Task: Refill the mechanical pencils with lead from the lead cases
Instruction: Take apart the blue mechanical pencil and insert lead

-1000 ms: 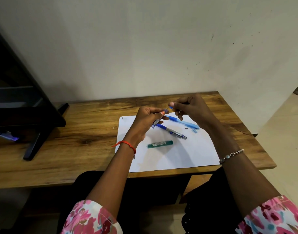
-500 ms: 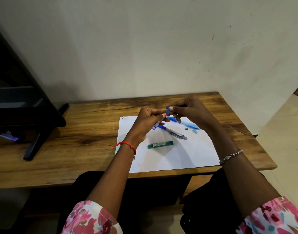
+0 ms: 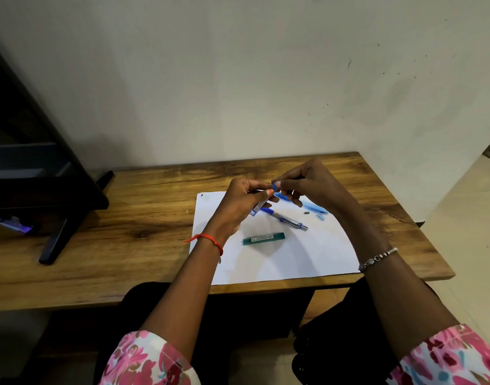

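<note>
My left hand [image 3: 242, 205] grips a clear blue lead case [image 3: 260, 207], tilted with its top toward my right hand. My right hand [image 3: 307, 184] pinches the case's blue cap [image 3: 274, 185] at that top end. On the white paper [image 3: 293, 257] below lie a dark blue mechanical pencil [image 3: 286, 218] with a metal tip, a light blue mechanical pencil [image 3: 313, 206] partly hidden by my right hand, and a green lead case [image 3: 263, 238]. A small dark piece [image 3: 306, 212] and a light blue cap [image 3: 320, 217] lie beside the light blue pencil.
The paper lies on a wooden table [image 3: 127, 226] that stands against a pale wall. A black stand [image 3: 52, 195] occupies the table's left end. The table's right edge drops to a tiled floor [image 3: 466, 223].
My right hand has come down and closed in on the top of the lead case, its fingertips now at the blue cap. My left hand has kept hold of the case.
</note>
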`<act>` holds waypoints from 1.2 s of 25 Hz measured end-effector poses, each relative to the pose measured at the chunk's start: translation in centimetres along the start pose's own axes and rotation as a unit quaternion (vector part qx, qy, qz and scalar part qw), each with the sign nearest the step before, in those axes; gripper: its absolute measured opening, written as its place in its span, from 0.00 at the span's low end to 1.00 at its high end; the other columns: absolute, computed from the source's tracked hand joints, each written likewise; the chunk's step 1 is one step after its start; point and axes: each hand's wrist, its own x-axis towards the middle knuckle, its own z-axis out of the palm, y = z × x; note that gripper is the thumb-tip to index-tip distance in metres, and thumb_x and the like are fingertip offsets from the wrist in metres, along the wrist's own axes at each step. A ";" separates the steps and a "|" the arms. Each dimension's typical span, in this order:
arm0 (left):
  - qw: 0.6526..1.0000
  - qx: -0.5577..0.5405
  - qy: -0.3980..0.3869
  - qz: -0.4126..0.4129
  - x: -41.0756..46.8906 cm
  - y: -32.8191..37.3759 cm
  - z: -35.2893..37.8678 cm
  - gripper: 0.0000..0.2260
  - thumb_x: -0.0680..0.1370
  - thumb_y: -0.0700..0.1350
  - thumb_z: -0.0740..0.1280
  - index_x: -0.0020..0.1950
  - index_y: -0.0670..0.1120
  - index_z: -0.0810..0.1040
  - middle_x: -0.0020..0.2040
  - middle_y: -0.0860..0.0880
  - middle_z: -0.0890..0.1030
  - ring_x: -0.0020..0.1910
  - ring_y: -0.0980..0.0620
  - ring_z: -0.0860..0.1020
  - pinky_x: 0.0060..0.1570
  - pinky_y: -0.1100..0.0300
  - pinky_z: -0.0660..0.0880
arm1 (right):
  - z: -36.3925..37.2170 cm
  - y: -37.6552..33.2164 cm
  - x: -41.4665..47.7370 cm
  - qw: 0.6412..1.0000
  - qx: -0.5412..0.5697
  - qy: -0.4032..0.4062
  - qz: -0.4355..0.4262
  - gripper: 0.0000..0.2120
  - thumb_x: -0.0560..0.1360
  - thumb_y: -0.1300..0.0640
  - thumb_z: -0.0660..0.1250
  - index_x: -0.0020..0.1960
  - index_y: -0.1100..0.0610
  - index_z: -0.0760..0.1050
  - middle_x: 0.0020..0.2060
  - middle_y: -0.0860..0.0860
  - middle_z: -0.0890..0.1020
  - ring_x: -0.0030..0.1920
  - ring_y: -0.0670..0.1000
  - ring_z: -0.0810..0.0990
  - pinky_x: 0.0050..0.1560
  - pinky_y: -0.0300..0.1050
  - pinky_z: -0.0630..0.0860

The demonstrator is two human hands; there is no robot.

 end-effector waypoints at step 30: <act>0.989 0.126 0.064 0.033 1.4 -0.8 0.4 0.09 0.75 0.35 0.66 0.54 0.39 0.81 0.53 0.46 0.82 0.48 0.56 0.78 0.43 0.73 0.73 | 0.6 0.9 0.4 0.961 0.173 0.164 0.143 0.05 0.74 0.63 0.68 0.45 0.65 0.80 0.39 0.57 0.81 0.32 0.51 0.76 0.28 0.37 0.73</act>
